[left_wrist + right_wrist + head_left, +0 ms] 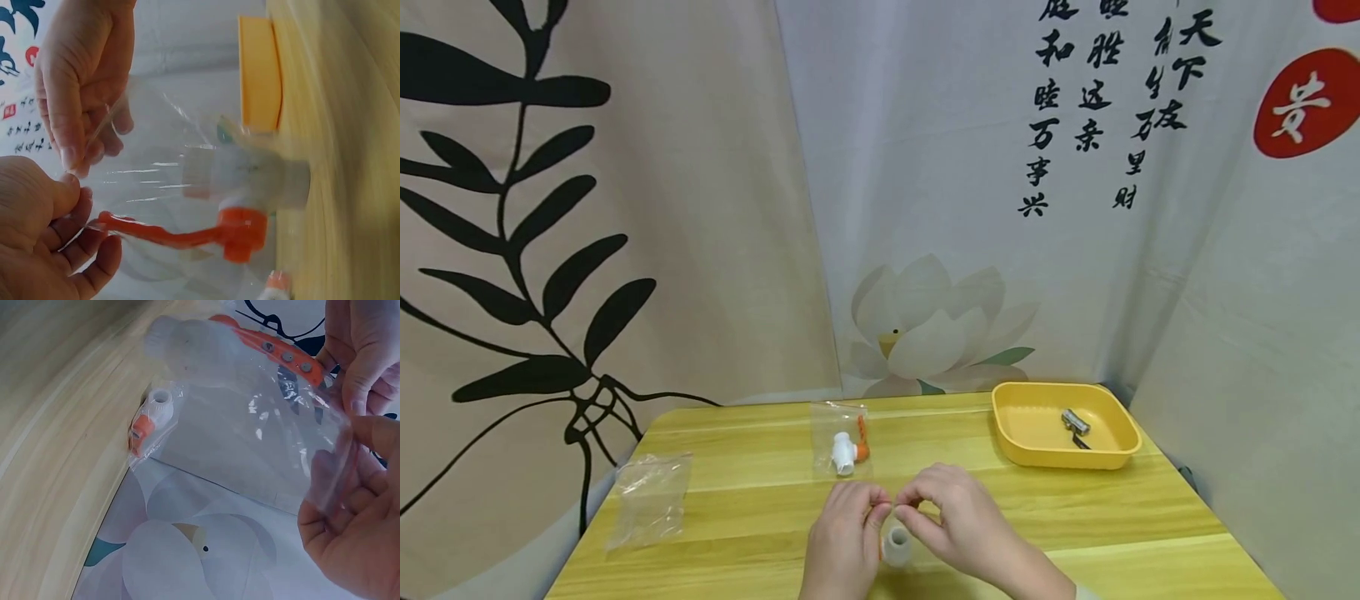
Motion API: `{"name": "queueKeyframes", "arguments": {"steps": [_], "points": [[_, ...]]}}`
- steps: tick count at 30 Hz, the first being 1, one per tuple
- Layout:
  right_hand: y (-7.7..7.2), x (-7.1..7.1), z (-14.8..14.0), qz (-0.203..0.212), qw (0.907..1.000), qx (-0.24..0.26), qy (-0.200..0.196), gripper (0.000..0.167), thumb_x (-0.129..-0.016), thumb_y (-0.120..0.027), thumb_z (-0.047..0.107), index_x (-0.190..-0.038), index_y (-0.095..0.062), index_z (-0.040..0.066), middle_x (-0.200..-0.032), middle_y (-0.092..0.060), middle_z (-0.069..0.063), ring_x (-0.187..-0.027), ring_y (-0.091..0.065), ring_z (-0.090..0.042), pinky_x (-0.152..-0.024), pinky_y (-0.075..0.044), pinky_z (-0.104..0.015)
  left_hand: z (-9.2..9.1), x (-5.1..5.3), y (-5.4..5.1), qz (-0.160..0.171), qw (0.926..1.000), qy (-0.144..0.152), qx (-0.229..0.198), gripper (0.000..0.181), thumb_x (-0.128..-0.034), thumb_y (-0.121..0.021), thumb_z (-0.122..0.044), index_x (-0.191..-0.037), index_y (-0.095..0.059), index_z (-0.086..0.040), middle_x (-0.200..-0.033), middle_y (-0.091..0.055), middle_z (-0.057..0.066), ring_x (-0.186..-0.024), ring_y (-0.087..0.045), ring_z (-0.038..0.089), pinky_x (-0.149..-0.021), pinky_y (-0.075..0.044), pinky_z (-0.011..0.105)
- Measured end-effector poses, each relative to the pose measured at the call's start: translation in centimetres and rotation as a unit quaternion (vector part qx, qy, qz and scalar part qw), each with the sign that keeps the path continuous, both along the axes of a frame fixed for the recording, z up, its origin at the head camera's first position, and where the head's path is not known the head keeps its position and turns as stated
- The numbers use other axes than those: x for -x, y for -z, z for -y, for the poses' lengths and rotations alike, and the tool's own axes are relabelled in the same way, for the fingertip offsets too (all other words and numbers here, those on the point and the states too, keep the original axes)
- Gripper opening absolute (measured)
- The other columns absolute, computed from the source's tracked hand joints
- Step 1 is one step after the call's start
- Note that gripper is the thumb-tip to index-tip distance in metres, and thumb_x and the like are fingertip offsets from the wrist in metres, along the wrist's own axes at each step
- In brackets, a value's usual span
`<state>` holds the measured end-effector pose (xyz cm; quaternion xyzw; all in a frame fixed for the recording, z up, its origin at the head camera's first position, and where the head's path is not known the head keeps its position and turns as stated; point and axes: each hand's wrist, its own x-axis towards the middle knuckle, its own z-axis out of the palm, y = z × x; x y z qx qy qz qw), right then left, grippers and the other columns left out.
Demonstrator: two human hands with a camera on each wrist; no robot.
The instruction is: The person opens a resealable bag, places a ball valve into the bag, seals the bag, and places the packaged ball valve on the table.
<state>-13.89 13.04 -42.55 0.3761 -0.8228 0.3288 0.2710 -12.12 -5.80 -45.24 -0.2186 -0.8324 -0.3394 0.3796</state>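
My left hand (842,537) and right hand (955,521) meet above the front of the table, their fingertips close together. Between them, both hands pinch the upper edge of a clear plastic bag (156,137). Inside the bag is a plastic valve with a white body (247,178) and an orange lever handle (240,231). The lever's end lies close to my left fingers in the left wrist view. In the head view the valve (897,547) shows below the fingertips, partly hidden by the left hand.
Behind the hands lies another bagged white valve (844,454) with an orange handle. A flat clear bag (651,500) is at the left. At the back right, a yellow tray (1067,460) holds a metal cylinder (1075,422) and a small dark piece. Printed curtains stand behind the table.
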Motion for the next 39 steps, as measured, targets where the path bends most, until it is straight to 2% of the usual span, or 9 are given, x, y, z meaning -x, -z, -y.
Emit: {"name": "queueKeyframes", "arguments": {"steps": [4,8,13,16,19,25,33,39], "points": [[-0.1,0.1,0.0,0.000,0.9999,0.003,-0.011,0.012,-0.093,-0.083,0.013,-0.091,-0.076,0.022,-0.085,-0.074,0.014,-0.081,-0.065,0.001,-0.074,-0.055,-0.019,0.0,0.1,0.0,-0.014,0.9999,0.001,-0.001,0.020,-0.0826,-0.084,-0.014,-0.088,-0.066,-0.018,-0.085,-0.066,-0.011,-0.082,-0.056,0.003,-0.064,-0.044,0.011],[-0.3,0.1,0.0,-0.017,0.9997,0.009,-0.014,0.015,-0.091,-0.085,0.010,-0.088,-0.075,0.021,-0.083,-0.074,0.014,-0.079,-0.064,0.002,-0.074,-0.054,-0.019,-0.2,0.1,-0.1,-0.019,0.9995,-0.004,-0.025,0.020,-0.0784,-0.087,-0.013,-0.084,-0.068,-0.019,-0.080,-0.066,-0.011,-0.078,-0.054,-0.001,-0.064,-0.042,0.006],[-0.4,0.0,-0.2,-0.003,1.0000,0.007,-0.001,0.011,-0.091,-0.085,0.016,-0.090,-0.076,0.021,-0.086,-0.075,0.014,-0.081,-0.066,0.002,-0.075,-0.057,-0.021,-0.3,0.1,-0.4,-0.031,0.9980,-0.017,-0.053,0.022,-0.0773,-0.088,-0.008,-0.083,-0.070,-0.018,-0.080,-0.067,-0.010,-0.076,-0.056,0.001,-0.062,-0.043,0.008],[-0.4,0.0,-0.4,0.014,0.9998,0.009,0.011,0.012,-0.087,-0.088,0.016,-0.089,-0.077,0.021,-0.086,-0.076,0.013,-0.081,-0.066,0.001,-0.074,-0.057,-0.019,-0.2,0.2,-0.4,-0.037,0.9972,-0.029,-0.058,0.023,-0.0762,-0.089,-0.007,-0.083,-0.070,-0.018,-0.081,-0.068,-0.010,-0.077,-0.059,0.003,-0.063,-0.045,0.011],[-0.3,0.1,-0.7,0.008,0.9998,0.011,0.014,0.015,-0.084,-0.089,0.014,-0.087,-0.076,0.020,-0.084,-0.075,0.013,-0.080,-0.064,0.000,-0.072,-0.055,-0.015,-0.3,0.4,-0.3,-0.034,0.9973,-0.036,-0.054,0.024,-0.0753,-0.090,-0.009,-0.083,-0.071,-0.020,-0.082,-0.069,-0.011,-0.077,-0.059,0.003,-0.064,-0.044,0.011],[0.1,0.7,-1.0,-0.039,0.9986,0.026,0.023,0.015,-0.082,-0.090,0.015,-0.087,-0.076,0.020,-0.084,-0.075,0.013,-0.078,-0.066,-0.002,-0.074,-0.053,-0.012,-0.3,0.6,-0.4,-0.023,0.9976,-0.034,-0.055,0.025,-0.0749,-0.093,-0.008,-0.082,-0.072,-0.020,-0.080,-0.071,-0.012,-0.074,-0.058,0.003,-0.064,-0.043,0.007],[0.3,1.2,-1.7,-0.022,0.9990,0.014,0.037,0.015,-0.081,-0.090,0.015,-0.087,-0.077,0.020,-0.084,-0.075,0.013,-0.079,-0.066,-0.002,-0.075,-0.052,-0.011,0.1,0.9,-1.1,-0.010,0.9969,-0.049,-0.060,0.027,-0.0719,-0.094,-0.006,-0.079,-0.073,-0.021,-0.079,-0.073,-0.015,-0.077,-0.062,0.003,-0.066,-0.046,0.011],[0.4,1.3,-1.8,-0.048,0.9978,0.025,0.038,0.015,-0.081,-0.090,0.014,-0.085,-0.076,0.019,-0.083,-0.075,0.012,-0.078,-0.065,-0.002,-0.073,-0.051,-0.010,0.0,0.9,-1.2,-0.009,0.9973,-0.053,-0.050,0.023,-0.0748,-0.093,-0.010,-0.081,-0.074,-0.022,-0.081,-0.075,-0.014,-0.079,-0.062,0.001,-0.064,-0.048,0.012]]}}
